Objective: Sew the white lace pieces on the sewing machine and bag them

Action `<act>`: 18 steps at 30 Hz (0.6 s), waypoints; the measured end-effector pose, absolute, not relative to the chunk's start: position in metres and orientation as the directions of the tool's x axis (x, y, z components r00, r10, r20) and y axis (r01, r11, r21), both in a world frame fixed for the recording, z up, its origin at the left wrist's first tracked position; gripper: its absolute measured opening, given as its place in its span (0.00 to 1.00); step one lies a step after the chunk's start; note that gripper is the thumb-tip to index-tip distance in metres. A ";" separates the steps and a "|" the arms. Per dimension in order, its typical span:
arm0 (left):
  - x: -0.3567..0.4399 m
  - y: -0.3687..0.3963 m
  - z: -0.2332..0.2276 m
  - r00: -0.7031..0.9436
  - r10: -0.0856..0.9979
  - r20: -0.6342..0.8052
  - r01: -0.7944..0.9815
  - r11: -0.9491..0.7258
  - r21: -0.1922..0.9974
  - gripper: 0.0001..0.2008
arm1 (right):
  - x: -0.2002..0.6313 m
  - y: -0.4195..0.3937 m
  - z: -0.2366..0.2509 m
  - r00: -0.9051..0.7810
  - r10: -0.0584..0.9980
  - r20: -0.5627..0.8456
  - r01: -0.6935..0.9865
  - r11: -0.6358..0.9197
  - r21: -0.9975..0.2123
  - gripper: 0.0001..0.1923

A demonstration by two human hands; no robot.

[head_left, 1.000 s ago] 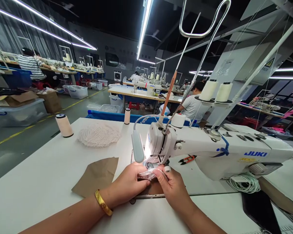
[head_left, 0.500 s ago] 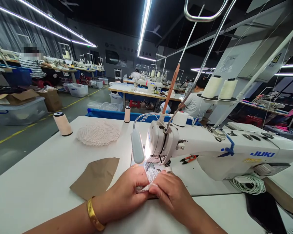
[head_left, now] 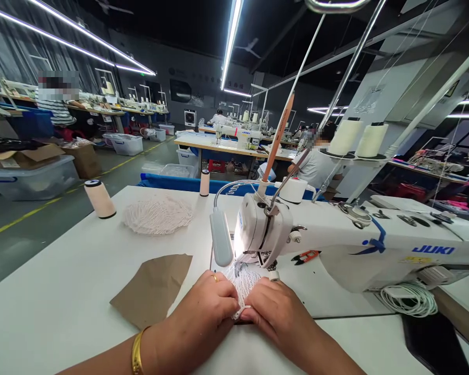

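White openwork lace fabric (head_left: 244, 285) lies under the needle area of the sewing machine (head_left: 263, 224). My left hand (head_left: 209, 307) pinches the fabric's left side, its fingers closed; a ring and a gold bracelet show on that arm. On the other side my right hand (head_left: 279, 312) is closed on the near right edge, thumb toward the left hand. The machine's lamp (head_left: 221, 239) lights the spot just beyond my fingers. Left of my hands lies a brown paper pattern piece (head_left: 153, 287). The fabric under the presser foot is partly hidden.
A pile of white lace (head_left: 158, 215) lies at the table's back left, between a peach thread cone (head_left: 100, 199) and a smaller thread spool (head_left: 205, 183). Orange thread snips (head_left: 306, 257) rest by the machine arm. A coiled pale cord (head_left: 408, 299) and a black phone-like object (head_left: 433, 344) lie right.
The fabric is now spread wider and flatter between my hands, with more of it showing toward the needle. My left hand has turned slightly, and the view has shifted a little left.
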State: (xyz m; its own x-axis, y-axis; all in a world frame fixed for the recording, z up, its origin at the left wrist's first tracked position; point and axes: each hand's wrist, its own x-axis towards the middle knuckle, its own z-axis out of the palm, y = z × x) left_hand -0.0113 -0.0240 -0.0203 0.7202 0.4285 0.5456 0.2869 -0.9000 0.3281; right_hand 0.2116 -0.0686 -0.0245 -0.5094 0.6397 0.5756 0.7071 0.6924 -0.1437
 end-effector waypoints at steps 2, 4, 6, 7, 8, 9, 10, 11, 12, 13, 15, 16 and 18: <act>-0.010 -0.020 -0.023 0.709 0.436 0.555 0.308 -0.899 0.313 0.13 | 0.212 -0.065 -0.027 -0.502 0.652 0.568 0.722 0.677 -0.138 0.26; -0.009 -0.016 -0.025 0.699 0.436 0.567 0.316 -0.900 0.302 0.13 | 0.213 -0.061 -0.029 -0.489 0.657 0.574 0.738 0.662 -0.131 0.26; -0.008 -0.011 -0.025 0.701 0.441 0.560 0.323 -0.897 0.303 0.12 | 0.214 -0.058 -0.031 -0.470 0.663 0.583 0.751 0.647 -0.131 0.26; -0.007 -0.009 -0.023 0.707 0.451 0.544 0.328 -0.891 0.313 0.11 | 0.215 -0.056 -0.031 -0.460 0.672 0.580 0.760 0.636 -0.134 0.26; -0.007 -0.008 -0.021 0.712 0.465 0.526 0.331 -0.883 0.332 0.11 | 0.215 -0.056 -0.031 -0.451 0.687 0.570 0.771 0.621 -0.140 0.25; -0.006 -0.006 -0.017 0.715 0.481 0.507 0.333 -0.872 0.358 0.11 | 0.216 -0.056 -0.031 -0.443 0.708 0.550 0.782 0.605 -0.150 0.24; -0.006 -0.005 -0.014 0.716 0.500 0.488 0.330 -0.858 0.394 0.10 | 0.216 -0.056 -0.031 -0.437 0.731 0.524 0.789 0.591 -0.167 0.21; -0.005 -0.004 -0.009 0.717 0.520 0.464 0.321 -0.837 0.443 0.10 | 0.215 -0.056 -0.031 -0.432 0.755 0.494 0.792 0.579 -0.193 0.17; -0.005 -0.004 -0.005 0.713 0.547 0.438 0.311 -0.808 0.501 0.10 | 0.214 -0.057 -0.031 -0.426 0.775 0.467 0.792 0.569 -0.221 0.13; -0.004 -0.003 -0.001 0.710 0.578 0.403 0.304 -0.767 0.565 0.10 | 0.213 -0.058 -0.031 -0.417 0.787 0.455 0.790 0.562 -0.247 0.10; -0.003 -0.001 0.007 0.704 0.649 0.290 0.315 -0.651 0.691 0.12 | 0.209 -0.059 -0.030 -0.376 0.802 0.464 0.789 0.539 -0.294 0.06; -0.003 -0.001 0.010 0.695 0.683 0.225 0.336 -0.586 0.737 0.14 | 0.207 -0.059 -0.029 -0.343 0.809 0.478 0.791 0.523 -0.318 0.04; -0.003 0.001 0.015 0.674 0.730 0.112 0.391 -0.481 0.785 0.20 | 0.204 -0.058 -0.027 -0.286 0.818 0.500 0.783 0.500 -0.370 0.09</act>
